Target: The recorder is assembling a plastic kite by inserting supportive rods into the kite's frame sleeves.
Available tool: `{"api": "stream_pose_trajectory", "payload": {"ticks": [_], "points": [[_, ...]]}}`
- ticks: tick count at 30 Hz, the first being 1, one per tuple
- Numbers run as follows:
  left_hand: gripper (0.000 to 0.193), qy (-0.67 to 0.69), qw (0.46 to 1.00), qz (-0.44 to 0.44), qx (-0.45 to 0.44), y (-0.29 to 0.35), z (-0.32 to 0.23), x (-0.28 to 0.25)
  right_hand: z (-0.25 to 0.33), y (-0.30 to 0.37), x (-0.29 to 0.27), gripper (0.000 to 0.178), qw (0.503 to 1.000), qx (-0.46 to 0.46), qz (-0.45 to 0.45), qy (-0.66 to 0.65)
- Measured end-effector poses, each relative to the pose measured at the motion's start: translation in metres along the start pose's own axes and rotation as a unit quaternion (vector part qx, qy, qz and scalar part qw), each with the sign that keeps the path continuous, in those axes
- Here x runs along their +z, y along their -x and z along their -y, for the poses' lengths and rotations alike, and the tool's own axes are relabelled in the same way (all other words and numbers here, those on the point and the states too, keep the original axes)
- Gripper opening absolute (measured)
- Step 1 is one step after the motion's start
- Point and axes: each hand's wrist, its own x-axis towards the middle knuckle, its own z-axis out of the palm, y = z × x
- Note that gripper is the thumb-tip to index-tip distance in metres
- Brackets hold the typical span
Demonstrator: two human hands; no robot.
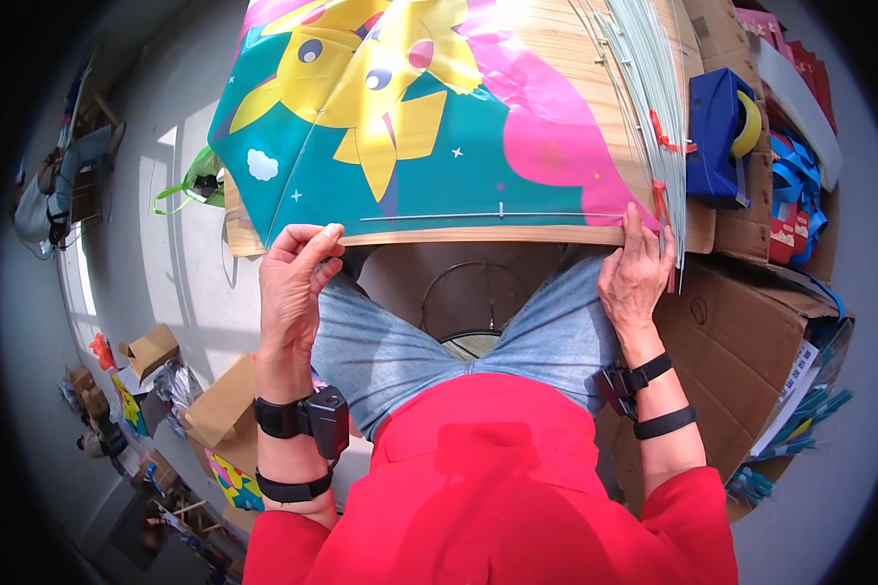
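A thin, glossy plastic sheet [410, 185], teal and pink with yellow cartoon figures, is spread over the wooden table. Along its near edge lies a thin pale rod [439, 216] with a small pale fitting near its middle. My left hand [298, 263] is at the table's front edge, left of the rod, thumb and fingers pinched together; anything between them is too small to make out. With fingers stretched out, my right hand [638, 263] touches the sheet at the rod's right end. Beside it runs a bundle of long pale rods [644, 88] with red ties.
A blue tape dispenser [717, 141] with yellow tape stands right of the rods. Cardboard boxes [722, 351] crowd the right side, with blue ribbon [795, 190] near them. A green bag [202, 177] hangs by the wooden table's [242, 219] left edge. More boxes [226, 409] stand on the left floor.
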Motion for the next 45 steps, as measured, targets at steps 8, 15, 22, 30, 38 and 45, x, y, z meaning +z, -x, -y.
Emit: {"api": "stream_pose_trajectory", "payload": {"ticks": [8, 15, 22, 30, 38, 45], "points": [[0.013, -0.03, 0.998, -0.028, -0.056, -0.011, 0.018, -0.01, -0.001, 0.0, -0.001, 0.077, 1.0, 0.003, 0.0, 0.0], [0.014, -0.025, 0.996, -0.032, -0.073, -0.023, 0.035, -0.019, 0.0, 0.0, 0.001, 0.076, 1.0, 0.007, -0.002, 0.004], [0.016, -0.034, 0.999, -0.01, -0.036, -0.036, 0.037, -0.019, -0.002, 0.002, 0.001, 0.077, 1.0, 0.013, -0.006, -0.009], [0.015, -0.023, 0.998, 0.003, -0.054, -0.045, 0.049, -0.025, -0.003, 0.011, 0.002, 0.078, 0.999, 0.044, 0.012, -0.019], [0.016, -0.017, 0.997, -0.002, -0.07, -0.049, 0.055, -0.025, -0.002, 0.01, 0.001, 0.077, 0.999, 0.044, 0.009, -0.015], [0.013, 0.012, 0.998, 0.003, -0.069, -0.034, 0.042, -0.023, 0.001, 0.007, 0.002, 0.078, 0.999, 0.045, 0.002, -0.009]]}}
